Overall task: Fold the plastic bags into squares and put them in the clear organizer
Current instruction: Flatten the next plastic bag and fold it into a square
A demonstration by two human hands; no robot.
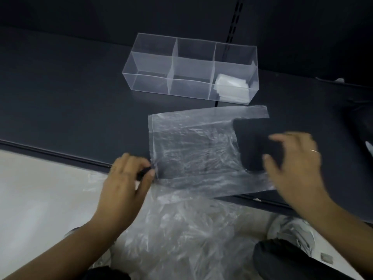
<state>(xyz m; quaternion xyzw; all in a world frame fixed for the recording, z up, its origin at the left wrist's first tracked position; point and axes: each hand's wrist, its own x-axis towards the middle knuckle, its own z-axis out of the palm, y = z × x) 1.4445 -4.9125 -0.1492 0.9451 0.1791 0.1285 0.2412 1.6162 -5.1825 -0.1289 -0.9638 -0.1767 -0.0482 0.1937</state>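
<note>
in front of the clear organizer [151, 63], the left hand [125, 178] pinches the left corner of the plastic bag [191, 150] lying flat there. the film looks light, limp and slippery, so corners and edges seem the best holds. the right hand [294, 164], blurred over the handle cutout, has bent fingers; any grip cannot be told.

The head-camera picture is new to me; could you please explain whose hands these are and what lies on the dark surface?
No machine: a person wears a camera on the head, looking down at their bare hands. On the dark surface stands a clear organizer with six compartments; folded bags sit in its near right one. Before it lies a flat plastic bag. The left hand pinches its near left corner; the right hand, blurred, hovers over its handle end, apparently holding nothing. More crumpled plastic lies nearer the person.
</note>
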